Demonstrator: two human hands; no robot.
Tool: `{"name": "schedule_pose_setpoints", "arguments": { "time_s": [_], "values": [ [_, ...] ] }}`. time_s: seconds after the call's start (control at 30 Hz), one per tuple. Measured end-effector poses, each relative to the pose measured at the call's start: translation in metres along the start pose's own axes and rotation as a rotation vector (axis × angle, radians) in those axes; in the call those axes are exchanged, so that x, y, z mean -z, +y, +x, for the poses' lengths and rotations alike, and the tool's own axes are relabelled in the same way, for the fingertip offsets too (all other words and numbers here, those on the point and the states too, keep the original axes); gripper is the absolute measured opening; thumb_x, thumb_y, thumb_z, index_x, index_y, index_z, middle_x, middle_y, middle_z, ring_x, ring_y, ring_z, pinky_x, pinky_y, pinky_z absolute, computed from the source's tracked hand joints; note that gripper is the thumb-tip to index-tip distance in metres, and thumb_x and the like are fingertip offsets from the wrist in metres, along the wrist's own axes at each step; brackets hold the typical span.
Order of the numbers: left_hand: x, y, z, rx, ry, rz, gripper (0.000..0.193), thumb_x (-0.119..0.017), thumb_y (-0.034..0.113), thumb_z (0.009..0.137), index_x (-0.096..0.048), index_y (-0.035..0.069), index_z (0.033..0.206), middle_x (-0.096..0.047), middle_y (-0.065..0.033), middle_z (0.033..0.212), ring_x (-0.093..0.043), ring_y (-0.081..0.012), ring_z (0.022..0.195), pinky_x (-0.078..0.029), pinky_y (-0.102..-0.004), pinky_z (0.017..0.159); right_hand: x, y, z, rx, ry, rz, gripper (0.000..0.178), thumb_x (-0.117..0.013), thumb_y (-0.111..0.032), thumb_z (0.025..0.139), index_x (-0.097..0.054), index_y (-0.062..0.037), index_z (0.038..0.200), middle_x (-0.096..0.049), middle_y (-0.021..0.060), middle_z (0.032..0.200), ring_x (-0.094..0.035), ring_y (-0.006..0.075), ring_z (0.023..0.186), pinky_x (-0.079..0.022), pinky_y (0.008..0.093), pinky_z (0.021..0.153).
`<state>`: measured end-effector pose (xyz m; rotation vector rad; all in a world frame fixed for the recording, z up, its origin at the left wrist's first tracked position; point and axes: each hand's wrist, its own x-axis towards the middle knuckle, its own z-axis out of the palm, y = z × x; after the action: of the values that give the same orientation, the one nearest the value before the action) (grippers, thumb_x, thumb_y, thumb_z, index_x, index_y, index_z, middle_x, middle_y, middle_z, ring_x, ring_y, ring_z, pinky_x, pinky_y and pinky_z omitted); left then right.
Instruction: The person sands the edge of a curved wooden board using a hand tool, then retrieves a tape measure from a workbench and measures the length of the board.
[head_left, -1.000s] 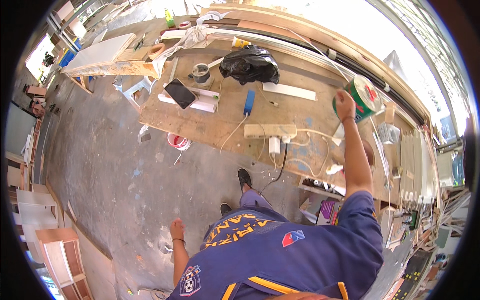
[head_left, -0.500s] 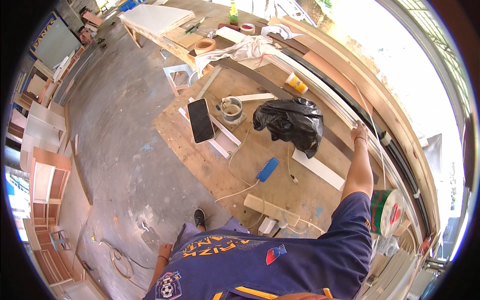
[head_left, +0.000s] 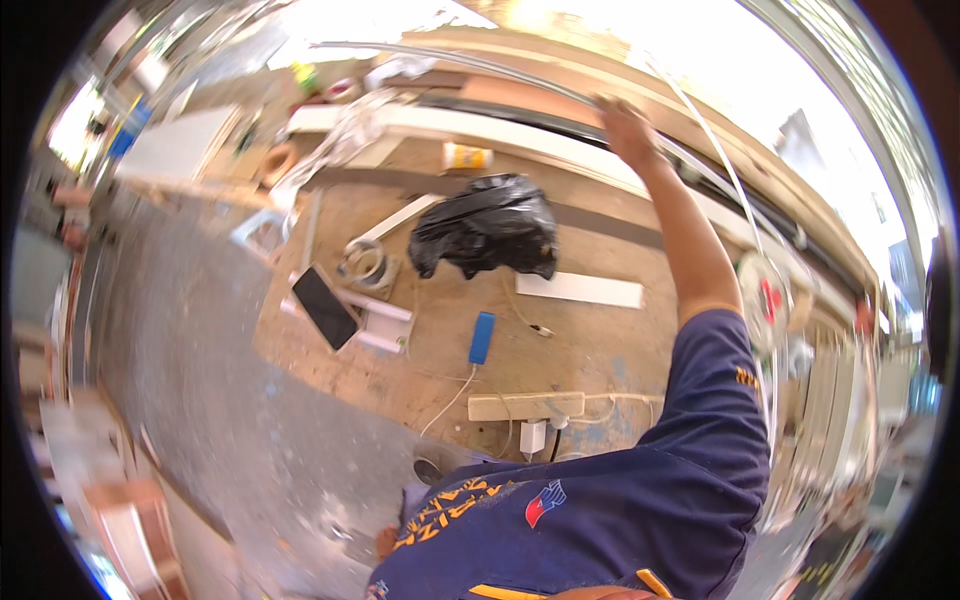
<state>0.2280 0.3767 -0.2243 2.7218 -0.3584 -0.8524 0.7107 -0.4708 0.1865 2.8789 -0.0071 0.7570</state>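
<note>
At the far side of the workbench, my right hand (head_left: 628, 130) is raised, its fingers closed round a long thin silvery strip (head_left: 480, 62). The strip runs out to the left over the stacked boards and back to the right past my forearm. Motion smears the fingertips. Low beside my shirt, only part of my left hand (head_left: 386, 542) shows, and its fingers are hidden. A black plastic bag (head_left: 487, 225) lies crumpled on the workbench (head_left: 420, 310), left of and nearer than my right hand. Behind it lies a yellow and white tub (head_left: 467, 157).
A phone (head_left: 325, 308) rests beside a metal can (head_left: 365, 263). Nearer lie a blue box (head_left: 482, 338) with a cable and a wooden power strip (head_left: 525, 406). Long boards (head_left: 560, 160) line the far edge. At right stands a round tin (head_left: 764, 300) with a pale cord passing it.
My right hand has moved up and away, lifting the silvery strip from the long pieces at the far edge. The view has turned, shifting the bench items leftward.
</note>
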Motion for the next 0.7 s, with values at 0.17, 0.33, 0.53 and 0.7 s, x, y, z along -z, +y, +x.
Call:
{"name": "schedule_pose_setpoints", "arguments": {
  "time_s": [0.17,0.33,0.53,0.7],
  "values": [
    [0.03,0.032,0.05,0.307,-0.126,-0.536,0.021,-0.055,0.015,0.077,-0.053,0.005,0.096,-0.056,-0.0103,0.087,-0.056,-0.0238,0.079,-0.049,-0.0353,0.059,0.065,-0.055,0.049,0.095,0.139,0.103,0.035,-0.042,-0.022,0.089,-0.044,-0.0119,0.122,-0.053,0.0144,0.094,-0.055,0.0306,0.087,-0.046,0.0369,0.079],
    [0.049,0.017,0.048,0.435,-0.029,-1.022,0.021,-0.053,0.018,0.08,-0.055,0.002,0.095,-0.057,-0.0089,0.085,-0.056,-0.0195,0.076,-0.05,-0.032,0.055,0.134,-0.159,0.058,0.245,0.193,0.15,0.034,-0.042,-0.024,0.089,-0.046,-0.0118,0.121,-0.054,0.0113,0.094,-0.055,0.0277,0.087,-0.046,0.0363,0.077],
    [0.042,0.0,0.021,0.436,0.168,-1.248,0.026,-0.052,0.022,0.082,-0.056,0.0,0.095,-0.057,-0.0073,0.082,-0.056,-0.0155,0.069,-0.05,-0.0279,0.052,0.183,-0.314,0.044,0.559,0.41,0.276,0.035,-0.048,-0.024,0.085,-0.046,-0.014,0.118,-0.053,0.0067,0.088,-0.055,0.0226,0.084,-0.048,0.0338,0.07],
    [0.022,0.0,-0.05,0.543,0.483,-1.373,0.022,-0.051,0.022,0.081,-0.056,0.004,0.093,-0.056,-0.0049,0.082,-0.056,-0.0163,0.062,-0.047,-0.0281,0.049,0.234,-0.468,0.012,0.822,0.449,0.593,0.034,-0.054,-0.022,0.081,-0.048,-0.0145,0.114,-0.049,0.0041,0.08,-0.054,0.0207,0.078,-0.049,0.0328,0.061]
  ]
}}
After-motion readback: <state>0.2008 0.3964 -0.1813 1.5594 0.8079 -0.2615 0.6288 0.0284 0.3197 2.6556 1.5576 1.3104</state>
